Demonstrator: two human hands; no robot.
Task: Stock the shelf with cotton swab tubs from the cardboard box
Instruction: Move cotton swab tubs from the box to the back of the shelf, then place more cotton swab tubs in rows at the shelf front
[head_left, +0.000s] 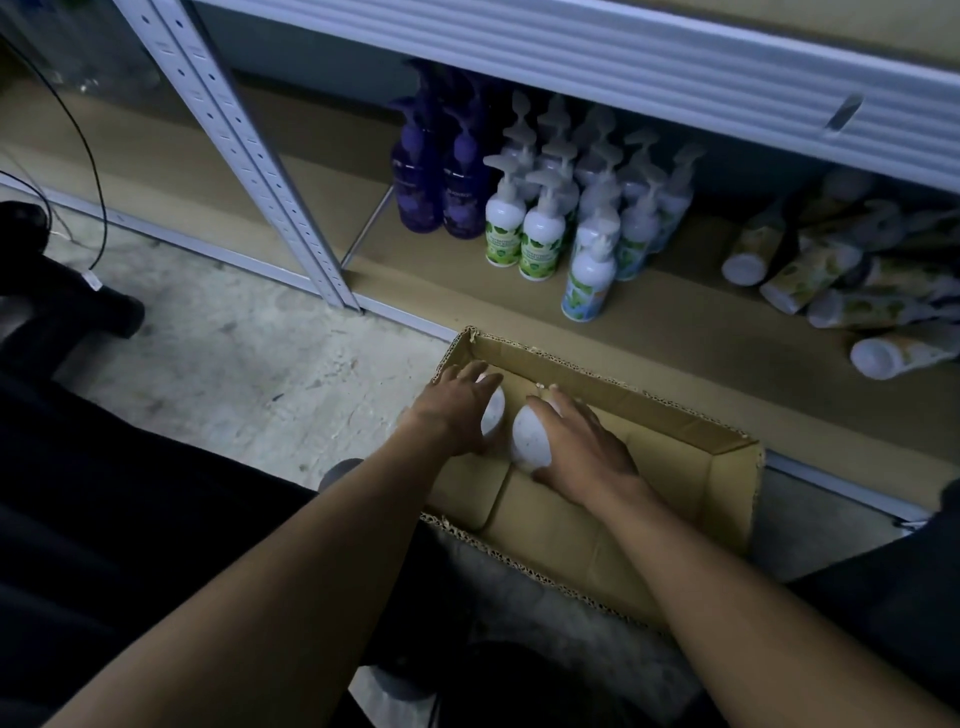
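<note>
Inside cardboard box (722, 467) at 6 o'clock below shelf (649, 322): left hand (457, 410) grips one tub (494, 410), right hand (582, 447) grips another tub (530, 436), tubs side by side.

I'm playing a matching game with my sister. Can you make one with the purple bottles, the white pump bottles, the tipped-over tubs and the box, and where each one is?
Things:
1. purple bottles
2. white pump bottles
3. tipped-over tubs
4. cardboard box

Places:
A. lying on the shelf's right side
B. on the floor, in front of the shelf
C. standing on the shelf, furthest left
D. standing on the shelf, in the middle

Pairs: 1-C, 2-D, 3-A, 4-B
</note>
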